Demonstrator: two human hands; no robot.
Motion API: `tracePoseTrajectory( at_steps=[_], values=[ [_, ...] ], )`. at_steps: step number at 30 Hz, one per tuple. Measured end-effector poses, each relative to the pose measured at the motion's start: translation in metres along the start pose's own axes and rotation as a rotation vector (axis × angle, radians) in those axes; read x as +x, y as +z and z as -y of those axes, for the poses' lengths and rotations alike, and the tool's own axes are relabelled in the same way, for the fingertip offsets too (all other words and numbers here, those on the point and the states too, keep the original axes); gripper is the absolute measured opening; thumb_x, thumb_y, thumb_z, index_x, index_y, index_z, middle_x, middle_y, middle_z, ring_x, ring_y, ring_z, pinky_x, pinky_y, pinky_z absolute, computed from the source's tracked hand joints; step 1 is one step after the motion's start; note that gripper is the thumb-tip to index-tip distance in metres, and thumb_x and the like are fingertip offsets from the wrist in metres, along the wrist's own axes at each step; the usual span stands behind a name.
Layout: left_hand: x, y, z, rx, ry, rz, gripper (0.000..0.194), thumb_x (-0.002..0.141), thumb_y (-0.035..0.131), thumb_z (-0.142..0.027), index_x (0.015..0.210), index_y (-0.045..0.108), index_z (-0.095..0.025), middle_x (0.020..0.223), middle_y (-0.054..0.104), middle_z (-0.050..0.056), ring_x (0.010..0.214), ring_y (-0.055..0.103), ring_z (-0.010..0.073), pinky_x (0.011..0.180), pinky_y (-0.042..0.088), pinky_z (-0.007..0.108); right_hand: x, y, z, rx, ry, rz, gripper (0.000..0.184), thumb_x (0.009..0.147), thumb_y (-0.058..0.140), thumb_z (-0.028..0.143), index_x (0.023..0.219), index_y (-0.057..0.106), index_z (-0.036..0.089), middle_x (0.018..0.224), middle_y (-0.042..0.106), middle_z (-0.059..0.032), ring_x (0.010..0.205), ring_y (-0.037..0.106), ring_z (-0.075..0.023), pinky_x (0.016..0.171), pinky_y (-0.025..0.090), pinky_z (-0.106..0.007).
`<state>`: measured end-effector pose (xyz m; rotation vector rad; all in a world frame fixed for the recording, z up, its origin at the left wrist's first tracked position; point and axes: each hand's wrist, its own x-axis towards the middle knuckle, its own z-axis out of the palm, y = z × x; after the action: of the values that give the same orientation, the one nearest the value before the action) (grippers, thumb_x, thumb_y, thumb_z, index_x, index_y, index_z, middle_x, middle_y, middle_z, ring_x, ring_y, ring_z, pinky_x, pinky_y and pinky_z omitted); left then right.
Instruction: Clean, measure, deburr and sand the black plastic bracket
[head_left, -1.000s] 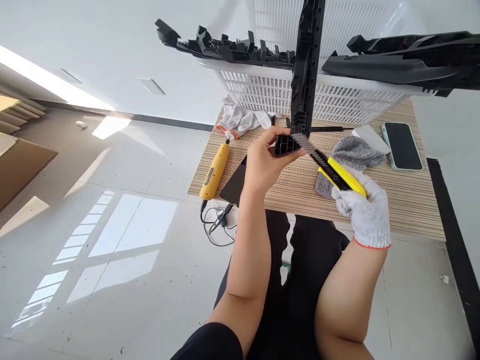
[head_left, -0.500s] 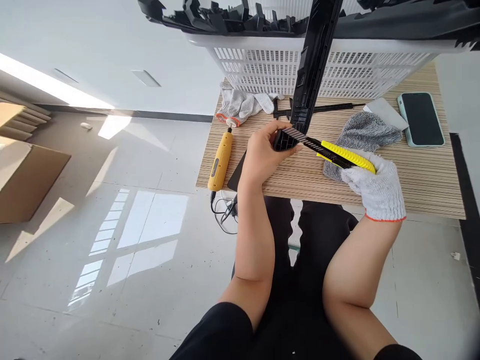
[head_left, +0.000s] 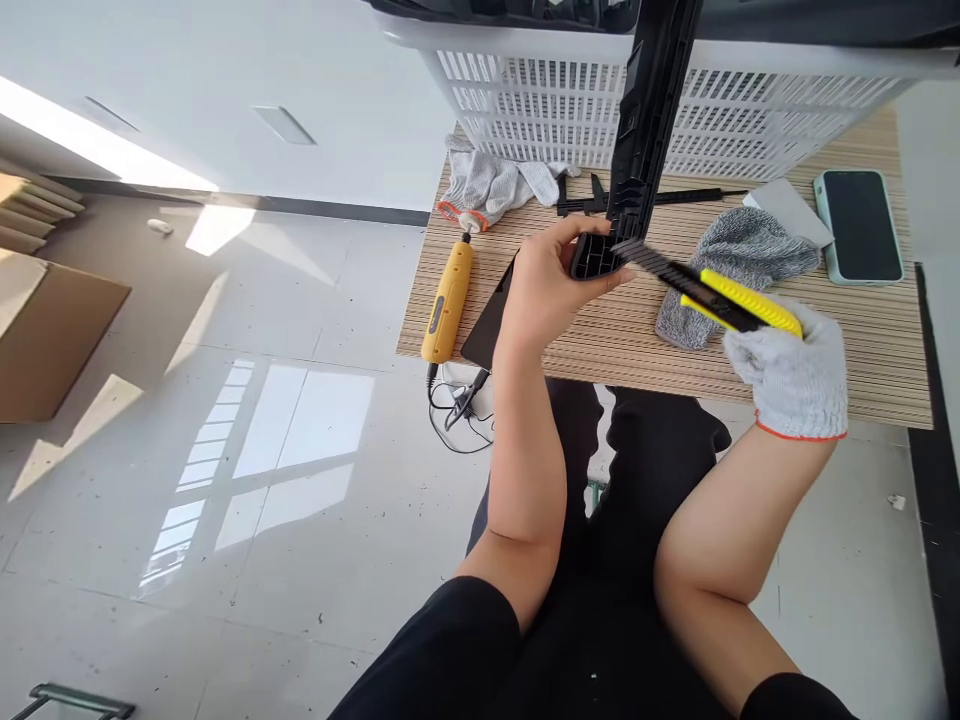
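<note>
My bare left hand (head_left: 551, 275) grips the near end of a long black plastic part (head_left: 640, 150), which stands tilted up toward the top of the view. Its end facing me shows a ribbed grid. In a white knitted glove, my right hand (head_left: 795, 365) is closed round a yellow-and-black utility knife (head_left: 739, 300). The knife's long segmented blade points left, its tip beside the part's near end, close to my left fingers. Whether the blade touches the plastic I cannot tell. Behind the knife a grey cloth (head_left: 739, 265) lies crumpled on the wood-patterned table (head_left: 600, 350).
A white slatted basket (head_left: 540, 110) holding black parts stands at the table's back. Left lie a yellow rotary tool (head_left: 448, 305) with cable, white gloves (head_left: 491, 185) and a dark flat object (head_left: 487, 330). Black calipers (head_left: 690, 196) lie behind; a phone (head_left: 859, 228) rests right.
The knife has drawn back a little to the right, and its blade tip has shifted off my left fingertips. My left hand still holds the black part. The whole view has shifted slightly.
</note>
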<state>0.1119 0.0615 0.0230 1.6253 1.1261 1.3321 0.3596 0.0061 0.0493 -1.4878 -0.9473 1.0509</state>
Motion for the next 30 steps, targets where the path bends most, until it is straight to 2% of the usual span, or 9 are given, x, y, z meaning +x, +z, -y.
tracePoseTrajectory(
  at_steps=[2, 4, 8, 11, 14, 19, 22, 26, 30],
  values=[
    [0.001, -0.001, 0.002, -0.005, 0.009, 0.005, 0.041, 0.078, 0.091, -0.034, 0.112, 0.069, -0.025, 0.118, 0.073, 0.005, 0.126, 0.069, 0.0315, 0.11, 0.058, 0.054, 0.0, -0.002, -0.001, -0.014, -0.002, -0.016, 0.018, 0.053, 0.069, 0.016, 0.07, 0.07, 0.019, 0.045, 0.048, 0.0076, 0.038, 0.037, -0.0065, 0.034, 0.024, -0.02],
    [0.001, -0.001, 0.003, -0.004, 0.019, 0.009, 0.043, 0.078, 0.091, -0.036, 0.113, 0.069, -0.026, 0.119, 0.073, 0.005, 0.128, 0.068, 0.0313, 0.111, 0.058, 0.054, 0.0, -0.001, -0.001, 0.006, -0.034, -0.068, 0.01, 0.054, 0.068, 0.016, 0.061, 0.061, 0.02, 0.042, 0.043, 0.008, 0.037, 0.034, -0.0059, 0.033, 0.021, -0.02],
    [-0.001, -0.002, 0.0, 0.047, 0.022, -0.005, 0.044, 0.079, 0.091, -0.043, 0.114, 0.07, -0.026, 0.119, 0.073, 0.005, 0.124, 0.07, 0.0305, 0.108, 0.06, 0.053, 0.0, 0.001, 0.0, -0.03, -0.009, 0.029, 0.011, 0.054, 0.068, 0.015, 0.061, 0.061, 0.02, 0.043, 0.043, 0.0077, 0.039, 0.037, -0.0064, 0.035, 0.022, -0.02],
    [-0.002, -0.002, -0.006, 0.096, -0.012, -0.025, 0.044, 0.077, 0.092, -0.04, 0.113, 0.071, -0.026, 0.117, 0.074, 0.005, 0.119, 0.072, 0.03, 0.104, 0.063, 0.052, 0.0, 0.002, 0.001, -0.007, -0.027, -0.05, 0.014, 0.057, 0.067, 0.016, 0.055, 0.055, 0.021, 0.041, 0.039, 0.0076, 0.037, 0.033, -0.0057, 0.034, 0.018, -0.021],
    [-0.003, -0.001, -0.01, 0.102, -0.029, -0.024, 0.041, 0.077, 0.093, -0.035, 0.112, 0.072, -0.027, 0.113, 0.075, 0.003, 0.113, 0.075, 0.0278, 0.099, 0.065, 0.048, 0.0, 0.002, 0.001, 0.019, 0.0, 0.027, 0.01, 0.054, 0.068, 0.015, 0.063, 0.064, 0.019, 0.044, 0.048, 0.0055, 0.039, 0.037, -0.0065, 0.035, 0.023, -0.021],
    [-0.004, -0.001, -0.013, 0.112, -0.067, -0.018, 0.038, 0.077, 0.092, -0.029, 0.11, 0.073, -0.026, 0.103, 0.078, 0.001, 0.104, 0.076, 0.0246, 0.092, 0.066, 0.042, 0.0, 0.003, 0.001, 0.029, 0.036, 0.002, 0.009, 0.056, 0.071, 0.016, 0.062, 0.065, 0.019, 0.044, 0.049, 0.0052, 0.039, 0.04, -0.0067, 0.035, 0.023, -0.019],
    [-0.005, -0.001, -0.014, 0.112, -0.071, -0.011, 0.038, 0.078, 0.091, -0.029, 0.111, 0.072, -0.026, 0.1, 0.078, 0.001, 0.099, 0.077, 0.0238, 0.089, 0.066, 0.042, 0.0, 0.004, 0.002, -0.007, 0.092, 0.074, 0.022, 0.054, 0.074, 0.016, 0.076, 0.074, 0.017, 0.049, 0.055, 0.0038, 0.043, 0.047, -0.0084, 0.037, 0.029, -0.019],
    [-0.006, -0.002, -0.014, 0.132, -0.07, -0.01, 0.039, 0.077, 0.092, -0.029, 0.111, 0.073, -0.025, 0.103, 0.078, 0.002, 0.102, 0.077, 0.0247, 0.092, 0.066, 0.043, -0.001, 0.006, 0.002, 0.028, 0.034, -0.065, 0.02, 0.059, 0.07, 0.017, 0.078, 0.076, 0.015, 0.043, 0.044, 0.0073, 0.039, 0.035, -0.0054, 0.035, 0.022, -0.019],
    [-0.006, -0.001, -0.015, 0.145, -0.051, -0.014, 0.037, 0.078, 0.091, -0.026, 0.11, 0.073, -0.025, 0.105, 0.078, 0.003, 0.107, 0.076, 0.0258, 0.095, 0.065, 0.044, -0.001, 0.004, -0.001, -0.003, 0.048, 0.044, 0.023, 0.056, 0.072, 0.015, 0.078, 0.077, 0.017, 0.047, 0.05, 0.0059, 0.042, 0.043, -0.0077, 0.038, 0.028, -0.019]
  ],
)
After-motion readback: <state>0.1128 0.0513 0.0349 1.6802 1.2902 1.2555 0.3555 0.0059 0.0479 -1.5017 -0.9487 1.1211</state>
